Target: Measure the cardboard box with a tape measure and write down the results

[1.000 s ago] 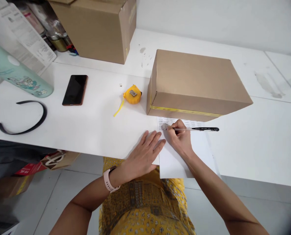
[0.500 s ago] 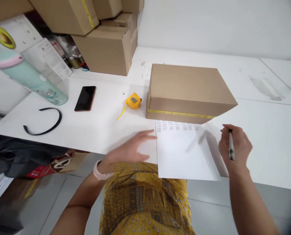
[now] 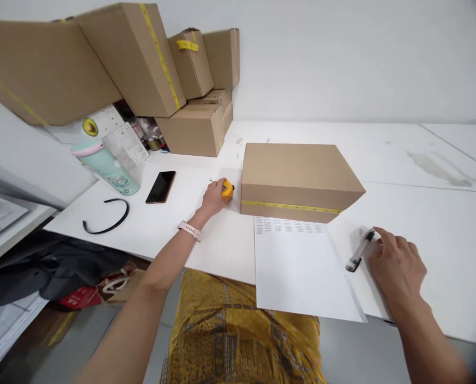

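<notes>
My left hand [image 3: 213,198] reaches across the white table with its fingers closed round a yellow tape measure [image 3: 227,189]. A pale pink band circles that wrist. On the right, my right hand [image 3: 398,264] is low over the table, thumb and index finger at the upper end of a clear pen with black ends [image 3: 358,253]. The pen slants down to the left, its shadow beside it. Between my hands lies a white paper sheet [image 3: 302,274] with rows of small writing at its top. A closed cardboard box [image 3: 298,168] with yellow tape stands just behind the sheet.
A black phone [image 3: 160,187], a black headband [image 3: 118,221] and a mint-green bottle [image 3: 112,169] are at the left. Cardboard boxes [image 3: 193,128] are stacked behind them. The sheet overhangs the table's front edge. A white wall [image 3: 342,58] rises at the back.
My left hand has moved forward and closed on the tape measure. In my right hand the pen has swung from along the palm to slanting left of the fingertips. My view has tilted upward.
</notes>
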`<state>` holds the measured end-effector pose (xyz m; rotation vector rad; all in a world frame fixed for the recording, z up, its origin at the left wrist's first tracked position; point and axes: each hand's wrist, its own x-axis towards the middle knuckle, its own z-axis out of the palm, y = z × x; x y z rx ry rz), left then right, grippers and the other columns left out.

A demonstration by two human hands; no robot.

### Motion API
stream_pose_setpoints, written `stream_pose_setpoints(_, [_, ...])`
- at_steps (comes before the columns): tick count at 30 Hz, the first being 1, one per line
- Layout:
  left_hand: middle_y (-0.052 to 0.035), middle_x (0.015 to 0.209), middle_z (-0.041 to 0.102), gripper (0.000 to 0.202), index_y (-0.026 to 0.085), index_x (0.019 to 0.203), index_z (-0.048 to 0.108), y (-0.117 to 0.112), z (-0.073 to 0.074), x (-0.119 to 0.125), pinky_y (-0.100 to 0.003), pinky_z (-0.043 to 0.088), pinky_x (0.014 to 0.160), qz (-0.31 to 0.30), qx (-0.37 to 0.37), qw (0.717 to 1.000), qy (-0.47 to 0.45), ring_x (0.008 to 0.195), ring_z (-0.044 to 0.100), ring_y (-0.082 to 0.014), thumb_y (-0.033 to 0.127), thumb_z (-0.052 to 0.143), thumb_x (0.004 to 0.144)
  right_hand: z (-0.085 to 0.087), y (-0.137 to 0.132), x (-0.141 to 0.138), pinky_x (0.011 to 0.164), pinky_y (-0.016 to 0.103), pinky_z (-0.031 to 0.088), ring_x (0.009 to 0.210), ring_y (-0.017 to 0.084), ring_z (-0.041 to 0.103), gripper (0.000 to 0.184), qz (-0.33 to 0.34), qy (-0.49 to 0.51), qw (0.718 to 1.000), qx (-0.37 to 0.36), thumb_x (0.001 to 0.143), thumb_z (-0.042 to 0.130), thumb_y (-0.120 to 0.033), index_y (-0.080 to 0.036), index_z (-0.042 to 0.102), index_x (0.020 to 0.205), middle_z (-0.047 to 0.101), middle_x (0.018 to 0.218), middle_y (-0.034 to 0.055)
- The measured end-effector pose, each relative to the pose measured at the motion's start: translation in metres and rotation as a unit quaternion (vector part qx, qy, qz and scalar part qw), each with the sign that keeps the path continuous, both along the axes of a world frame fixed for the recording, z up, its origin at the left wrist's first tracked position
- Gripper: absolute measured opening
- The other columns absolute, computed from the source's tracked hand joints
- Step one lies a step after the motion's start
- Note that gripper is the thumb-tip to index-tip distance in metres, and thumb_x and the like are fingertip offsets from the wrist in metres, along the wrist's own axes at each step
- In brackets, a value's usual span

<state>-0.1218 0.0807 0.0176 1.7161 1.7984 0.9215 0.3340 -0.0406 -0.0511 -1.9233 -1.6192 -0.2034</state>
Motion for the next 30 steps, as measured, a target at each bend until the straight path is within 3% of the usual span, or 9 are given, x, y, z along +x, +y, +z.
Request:
stream_pose_setpoints(5, [-0.0148, 0.117, 0.069, 0.059, 0.017, 0.123, 0.058, -0.024, 0.017, -0.011, -0.043, 0.051, 0.093, 0.006, 0.020, 0.991, -0.129, 0.108, 0.066, -0.0303, 0.048, 0.070, 0.074, 0.018, -0.009, -0.014, 0.071, 0.055, 0.051, 0.107, 0.043, 0.068, 0.044, -0.046, 0.005, 0.988, 0.151, 0.087, 0.055, -0.021, -0.041, 0.069, 0.123, 0.072, 0.109, 0.0152])
stream_pose_setpoints(9, [-0.0115, 0.096, 0.074, 0.057, 0.015, 0.111, 0.063, -0.060, 0.053, -0.010, -0.033, 0.053, 0.065, -0.096, -0.022, 0.934, -0.342, 0.073, 0.067, -0.0216, 0.062, 0.055, 0.081, 0.069, -0.020, -0.068, 0.080, 0.053, 0.056, 0.093, 0.036, 0.070, 0.025, 0.045, 0.100, 0.971, 0.212, 0.085, 0.067, -0.027, -0.037, 0.075, 0.106, 0.073, 0.100, 0.0113])
stream_pose_setpoints(10, [-0.0108, 0.092, 0.074, 0.057, 0.014, 0.110, 0.064, -0.067, 0.062, -0.005, -0.032, 0.050, 0.059, -0.121, -0.037, 0.916, -0.382, 0.067, 0.064, -0.0198, 0.062, 0.056, 0.080, 0.085, -0.021, -0.087, 0.077, 0.050, 0.057, 0.088, 0.032, 0.070, 0.019, 0.083, 0.159, 0.964, 0.198, 0.087, 0.067, -0.031, -0.033, 0.075, 0.104, 0.073, 0.099, 0.0106])
stream_pose_setpoints(12, [-0.0099, 0.089, 0.074, 0.058, 0.014, 0.109, 0.067, -0.077, 0.075, 0.008, -0.028, 0.044, 0.051, -0.171, -0.065, 0.895, -0.407, 0.059, 0.059, -0.0163, 0.063, 0.060, 0.078, 0.117, -0.016, -0.124, 0.070, 0.043, 0.060, 0.079, 0.024, 0.069, 0.024, 0.205, 0.318, 0.924, 0.053, 0.095, 0.060, -0.045, -0.029, 0.075, 0.104, 0.074, 0.098, 0.0087])
stream_pose_setpoints(14, [-0.0100, 0.091, 0.074, 0.058, 0.014, 0.107, 0.069, -0.081, 0.083, 0.022, -0.026, 0.039, 0.047, -0.221, -0.092, 0.886, -0.398, 0.056, 0.055, -0.0136, 0.063, 0.062, 0.078, 0.142, -0.006, -0.155, 0.067, 0.040, 0.061, 0.082, 0.023, 0.070, 0.044, 0.310, 0.446, 0.832, -0.111, 0.095, 0.055, -0.061, -0.025, 0.075, 0.109, 0.074, 0.105, 0.0108])
stream_pose_setpoints(16, [-0.0093, 0.093, 0.074, 0.056, 0.015, 0.107, 0.069, -0.081, 0.086, 0.034, -0.024, 0.037, 0.046, -0.260, -0.108, 0.877, -0.389, 0.059, 0.055, -0.0129, 0.063, 0.064, 0.079, 0.156, 0.006, -0.175, 0.068, 0.038, 0.062, 0.087, 0.023, 0.070, 0.055, 0.371, 0.511, 0.747, -0.206, 0.092, 0.054, -0.070, -0.022, 0.076, 0.108, 0.075, 0.112, 0.0132])
stream_pose_setpoints(18, [-0.0078, 0.093, 0.073, 0.051, 0.017, 0.108, 0.067, -0.081, 0.087, 0.041, -0.023, 0.038, 0.047, -0.280, -0.108, 0.875, -0.381, 0.064, 0.058, -0.0137, 0.061, 0.066, 0.080, 0.161, 0.014, -0.185, 0.066, 0.035, 0.061, 0.084, 0.021, 0.069, 0.061, 0.394, 0.529, 0.709, -0.252, 0.089, 0.054, -0.075, -0.020, 0.076, 0.102, 0.075, 0.111, 0.0136])
stream_pose_setpoints(25, [-0.0090, 0.094, 0.073, 0.047, 0.017, 0.108, 0.067, -0.066, 0.112, 0.040, -0.023, 0.037, 0.048, -0.314, -0.088, 0.880, -0.346, 0.063, 0.057, -0.0137, 0.056, 0.066, 0.082, 0.182, 0.039, -0.168, 0.048, 0.027, 0.047, 0.064, 0.018, 0.062, 0.063, 0.325, 0.537, 0.743, -0.232, 0.079, 0.061, -0.083, -0.021, 0.060, 0.073, 0.064, 0.070, 0.0056])
stream_pose_setpoints(30, [-0.0083, 0.089, 0.072, 0.042, 0.014, 0.107, 0.069, -0.012, 0.145, 0.011, -0.021, 0.035, 0.045, -0.246, -0.040, 0.899, -0.359, 0.060, 0.056, -0.0132, 0.046, 0.067, 0.079, 0.209, 0.097, -0.099, 0.052, 0.027, 0.044, 0.059, 0.014, 0.054, 0.037, 0.234, 0.552, 0.796, -0.078, 0.091, 0.069, -0.053, -0.020, 0.059, 0.077, 0.057, 0.068, 0.0019])
